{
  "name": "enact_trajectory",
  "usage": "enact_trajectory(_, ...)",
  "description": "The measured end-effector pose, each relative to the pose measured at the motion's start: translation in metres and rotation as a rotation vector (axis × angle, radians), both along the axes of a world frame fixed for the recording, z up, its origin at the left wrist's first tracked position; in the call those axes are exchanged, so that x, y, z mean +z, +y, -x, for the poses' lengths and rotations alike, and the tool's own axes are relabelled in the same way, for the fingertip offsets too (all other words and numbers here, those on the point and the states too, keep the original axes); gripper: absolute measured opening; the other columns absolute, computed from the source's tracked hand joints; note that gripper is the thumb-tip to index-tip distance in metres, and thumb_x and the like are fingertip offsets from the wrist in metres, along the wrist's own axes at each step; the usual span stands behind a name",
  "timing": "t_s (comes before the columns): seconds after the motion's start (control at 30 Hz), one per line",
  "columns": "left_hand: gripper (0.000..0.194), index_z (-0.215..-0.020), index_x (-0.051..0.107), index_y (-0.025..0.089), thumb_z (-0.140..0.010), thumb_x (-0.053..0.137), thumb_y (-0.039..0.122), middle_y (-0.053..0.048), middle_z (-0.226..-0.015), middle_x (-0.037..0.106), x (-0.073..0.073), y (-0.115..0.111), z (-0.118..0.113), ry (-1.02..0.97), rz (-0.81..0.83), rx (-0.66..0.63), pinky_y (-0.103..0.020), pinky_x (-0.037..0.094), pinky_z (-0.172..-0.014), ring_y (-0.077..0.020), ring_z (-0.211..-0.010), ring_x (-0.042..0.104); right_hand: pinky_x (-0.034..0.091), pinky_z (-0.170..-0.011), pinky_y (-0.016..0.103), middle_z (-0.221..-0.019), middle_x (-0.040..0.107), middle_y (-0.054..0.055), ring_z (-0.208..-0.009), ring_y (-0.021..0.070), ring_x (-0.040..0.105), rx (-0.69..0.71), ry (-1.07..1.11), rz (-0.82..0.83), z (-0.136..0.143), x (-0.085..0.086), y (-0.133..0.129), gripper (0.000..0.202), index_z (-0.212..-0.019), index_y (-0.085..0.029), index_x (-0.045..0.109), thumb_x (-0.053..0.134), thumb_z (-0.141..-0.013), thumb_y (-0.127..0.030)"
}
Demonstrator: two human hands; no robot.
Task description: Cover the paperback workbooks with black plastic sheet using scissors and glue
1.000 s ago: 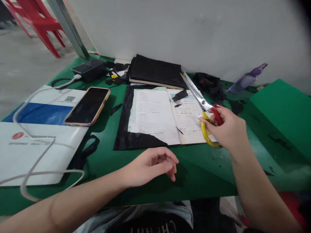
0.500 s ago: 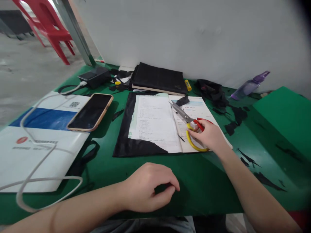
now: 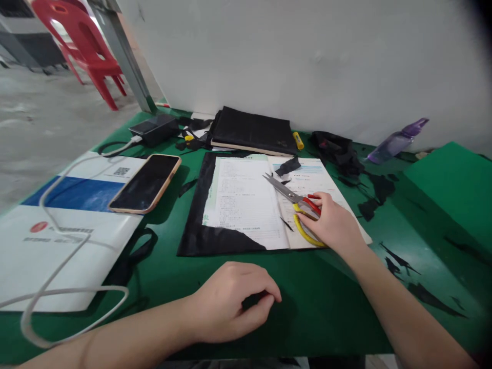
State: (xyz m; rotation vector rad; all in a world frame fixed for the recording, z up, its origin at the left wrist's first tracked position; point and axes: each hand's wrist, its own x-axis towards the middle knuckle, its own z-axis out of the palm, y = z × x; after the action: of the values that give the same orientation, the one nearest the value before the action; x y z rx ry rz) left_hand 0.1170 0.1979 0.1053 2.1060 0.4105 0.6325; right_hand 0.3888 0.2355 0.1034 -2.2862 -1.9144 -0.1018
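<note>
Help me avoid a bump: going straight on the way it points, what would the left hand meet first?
The left hand would probably meet the right forearm first, though their heights are hard to judge.

**Bare Hands, Bare Forearms at a Green Bench**

The left hand (image 3: 236, 302) and right hand (image 3: 334, 223) of a person are ungloved, with slender fingers and slim, unadorned wrists. Both forearms are bare for all the length in view, smooth and narrow; a faint line crosses the left forearm (image 3: 134, 325). Past the near edge of the bench (image 3: 315, 318), a sliver of greyish cloth (image 3: 230, 364) shows, its garment unclear.
</note>
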Motion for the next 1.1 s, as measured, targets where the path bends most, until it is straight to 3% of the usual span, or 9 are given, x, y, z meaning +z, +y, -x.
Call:
enact_trajectory(0.17,0.018,-0.089,0.063,0.015,-0.086,0.046,0.011,-0.003,-0.078,0.069,-0.001,-0.002,0.000,-0.016,-0.022,0.012,-0.020,0.046,-0.064,-0.0109,-0.068,0.060,0.047,-0.065,0.036,-0.101,0.071,0.011,-0.088,0.0282,0.067,0.068,-0.126,0.003,-0.003,-0.002,-0.001,0.053,-0.117,-0.017,0.054,0.055,-0.083,-0.058)
enact_trajectory(0.33,0.017,-0.088,0.063,0.016,-0.087,0.046,0.012,-0.002,-0.077,0.068,0.001,-0.002,0.000,0.010,-0.021,0.036,-0.019,0.046,-0.063,-0.0100,-0.067,0.060,0.045,-0.065,0.033,-0.090,0.072,0.011,-0.081,0.0265,0.068,0.157,-0.194,-0.116,-0.003,-0.006,-0.004,0.051,-0.115,-0.014,0.056,0.053,-0.087,-0.057)
enact_trajectory(0.5,0.017,-0.089,0.063,0.016,-0.087,0.046,0.012,-0.001,-0.077,0.068,0.000,-0.001,0.001,0.006,-0.038,0.041,-0.019,0.046,-0.064,-0.0102,-0.067,0.061,0.036,-0.053,0.029,-0.076,0.070,0.006,-0.060,0.0199,0.064,0.205,-0.141,-0.158,0.001,-0.005,-0.009,0.045,-0.106,-0.016,0.057,0.044,-0.092,-0.056)
enact_trajectory(0.63,0.017,-0.089,0.063,0.016,-0.086,0.046,0.011,-0.002,-0.078,0.069,-0.001,-0.002,0.001,0.008,-0.048,0.037,-0.020,0.046,-0.064,-0.0107,-0.067,0.061,0.029,-0.051,0.028,-0.068,0.066,0.004,-0.055,0.0190,0.060,0.183,-0.209,-0.167,0.002,-0.007,-0.010,0.044,-0.098,-0.018,0.057,0.049,-0.087,-0.060)
enact_trajectory(0.83,0.017,-0.090,0.062,0.016,-0.087,0.045,0.012,-0.001,-0.078,0.068,-0.002,-0.004,0.000,0.012,-0.043,0.036,-0.020,0.045,-0.063,-0.0105,-0.066,0.060,0.028,-0.054,0.028,-0.079,0.067,0.006,-0.069,0.0205,0.061,0.147,-0.229,0.007,0.007,0.000,-0.011,0.041,-0.089,-0.019,0.055,0.048,-0.086,-0.060)
enact_trajectory(0.97,0.017,-0.089,0.061,0.017,-0.087,0.045,0.012,-0.001,-0.078,0.068,-0.003,-0.004,0.000,0.020,-0.046,0.029,-0.020,0.045,-0.063,-0.0102,-0.067,0.060,0.030,-0.055,0.030,-0.091,0.069,0.008,-0.076,0.0230,0.063,0.106,-0.171,0.171,0.007,0.007,-0.010,0.044,-0.102,-0.020,0.056,0.041,-0.089,-0.059)
enact_trajectory(1.1,0.017,-0.090,0.061,0.017,-0.088,0.045,0.013,0.000,-0.077,0.068,-0.003,-0.004,0.000,0.030,-0.042,0.032,-0.019,0.045,-0.062,-0.0099,-0.066,0.060,0.030,-0.055,0.031,-0.097,0.069,0.009,-0.079,0.0245,0.063,0.063,-0.165,0.229,0.004,0.007,-0.008,0.048,-0.107,-0.019,0.056,0.037,-0.091,-0.060)
